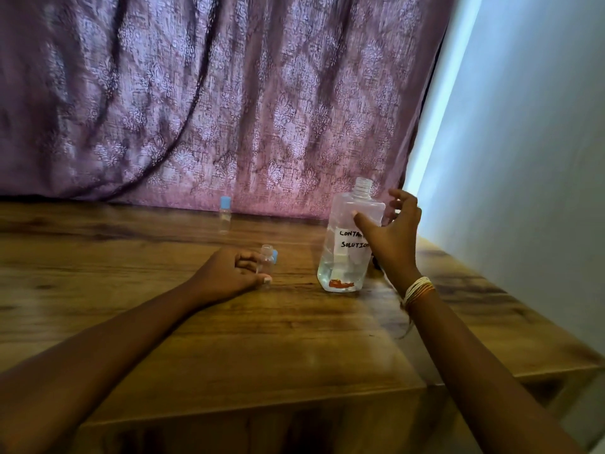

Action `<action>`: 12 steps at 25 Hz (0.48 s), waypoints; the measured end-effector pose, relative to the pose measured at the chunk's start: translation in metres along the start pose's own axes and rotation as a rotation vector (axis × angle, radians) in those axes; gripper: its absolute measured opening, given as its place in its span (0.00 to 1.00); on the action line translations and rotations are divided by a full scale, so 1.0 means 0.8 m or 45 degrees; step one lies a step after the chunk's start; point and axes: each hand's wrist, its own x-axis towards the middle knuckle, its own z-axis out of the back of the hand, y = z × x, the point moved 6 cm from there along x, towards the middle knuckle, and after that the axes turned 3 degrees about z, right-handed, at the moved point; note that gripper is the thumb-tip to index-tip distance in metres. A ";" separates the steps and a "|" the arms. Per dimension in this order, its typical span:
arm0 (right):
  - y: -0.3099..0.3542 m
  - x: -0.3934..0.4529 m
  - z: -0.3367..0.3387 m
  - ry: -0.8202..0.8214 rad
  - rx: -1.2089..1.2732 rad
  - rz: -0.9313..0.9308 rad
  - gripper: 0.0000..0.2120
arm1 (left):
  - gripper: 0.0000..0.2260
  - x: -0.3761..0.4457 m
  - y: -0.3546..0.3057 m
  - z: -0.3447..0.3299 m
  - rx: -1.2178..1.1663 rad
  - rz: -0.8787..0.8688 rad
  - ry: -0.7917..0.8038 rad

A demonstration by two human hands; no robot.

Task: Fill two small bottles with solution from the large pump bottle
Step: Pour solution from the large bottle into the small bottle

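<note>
The large clear bottle [347, 253] stands upright on the wooden table [229, 339]. It has a handwritten "contact solution" label, a little liquid at its bottom and a bare threaded neck with no pump on it. My right hand [393, 237] is beside it with the fingers spread; the thumb touches its front and the fingers curve round its right side. My left hand [229, 273] curls around a small open clear bottle [266, 257] standing on the table. A blue cap [275, 256] lies just behind that bottle. A second small bottle [225, 213], capped in blue, stands at the back.
A purple patterned curtain [229, 109] hangs along the table's far edge. A white wall [540, 158] runs close along the right side. A small dark object [376, 264] sits behind the large bottle, mostly hidden by my right hand. The table's front edge is near me.
</note>
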 end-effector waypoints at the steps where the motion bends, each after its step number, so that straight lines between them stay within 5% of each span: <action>1: -0.012 0.004 -0.009 0.124 0.148 -0.153 0.31 | 0.12 -0.001 -0.001 0.000 -0.004 -0.004 0.004; 3: -0.025 0.007 -0.026 0.387 0.424 -0.361 0.27 | 0.11 -0.002 -0.003 0.000 -0.013 -0.020 0.017; 6: -0.022 0.006 -0.043 0.574 0.583 -0.372 0.20 | 0.11 -0.004 -0.007 0.001 -0.056 -0.042 0.017; 12: -0.006 0.006 -0.073 0.407 0.380 -0.021 0.24 | 0.06 -0.004 -0.016 0.007 -0.327 -0.044 -0.143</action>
